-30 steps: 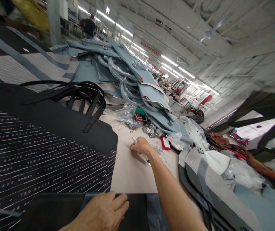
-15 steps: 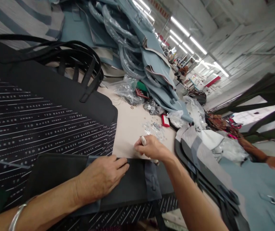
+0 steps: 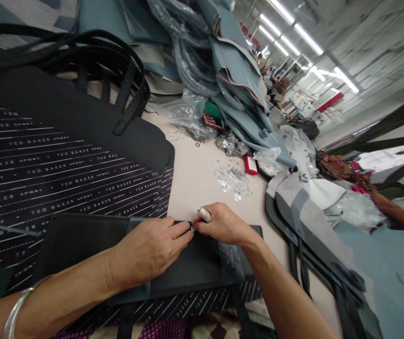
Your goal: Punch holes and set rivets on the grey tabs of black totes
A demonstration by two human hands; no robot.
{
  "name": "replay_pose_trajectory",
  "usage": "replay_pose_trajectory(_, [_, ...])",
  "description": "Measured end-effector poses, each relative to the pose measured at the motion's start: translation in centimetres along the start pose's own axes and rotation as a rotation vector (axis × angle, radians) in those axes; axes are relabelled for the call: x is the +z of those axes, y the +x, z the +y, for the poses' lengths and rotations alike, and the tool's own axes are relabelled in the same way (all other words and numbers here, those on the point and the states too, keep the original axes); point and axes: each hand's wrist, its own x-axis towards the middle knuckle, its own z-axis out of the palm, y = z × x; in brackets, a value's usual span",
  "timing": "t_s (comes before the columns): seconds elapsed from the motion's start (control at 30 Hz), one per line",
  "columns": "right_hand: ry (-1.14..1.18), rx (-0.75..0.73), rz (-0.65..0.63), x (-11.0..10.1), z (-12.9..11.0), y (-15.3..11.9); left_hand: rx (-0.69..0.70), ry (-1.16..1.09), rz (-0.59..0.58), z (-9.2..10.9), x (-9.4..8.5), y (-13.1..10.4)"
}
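A black bag panel (image 3: 92, 245) with a grey tab (image 3: 230, 261) near its right end lies in front of me. Over its middle rests my left hand (image 3: 156, 247), fingers together and fingertips closed at the panel's far edge. My right hand (image 3: 219, 223) is closed around a slim white tool (image 3: 205, 215), whose kind I cannot make out. Both hands' fingertips meet at that edge, where a tiny shiny piece (image 3: 192, 229) shows between them. Beyond, small loose metal pieces (image 3: 235, 181) are scattered on the pale tabletop (image 3: 188, 188).
Black striped lining (image 3: 82, 179) and black bag handles (image 3: 131, 89) are on the left. Behind lie blue bag pieces (image 3: 237, 61), clear plastic bags (image 3: 188, 115) and a red-and-white box (image 3: 250, 165). More panels with straps (image 3: 294, 235) lie at right. A person's arm (image 3: 396, 207) reaches in there.
My right hand has moved left along the far edge, its fingertips now against those of my left hand. My left hand has barely shifted on the panel. The camera view has turned slightly.
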Motion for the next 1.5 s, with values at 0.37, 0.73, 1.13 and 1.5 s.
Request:
replay_pose_trajectory(0.37, [-0.425, -0.161, -0.199, -1.6, -2.3, 1.9, 0.012, 0.038, 0.051, 0.0, 0.0, -0.2])
replay_pose_trajectory(0.73, [-0.229, -0.101, -0.057, -0.7, -1.8, 0.9, 0.005, 0.045, 0.013, 0.1, -0.4, -0.1])
replay_pose_trajectory(1.13, [-0.257, -0.142, -0.065, -0.5, -1.2, 0.7, 0.016, 0.037, 0.005, 0.0, -0.3, 0.0])
replay_pose_trajectory(1.5, [-0.326, -0.188, -0.107, -1.0, -1.4, 0.7, 0.013, 0.017, 0.037, 0.0, -0.4, 0.0])
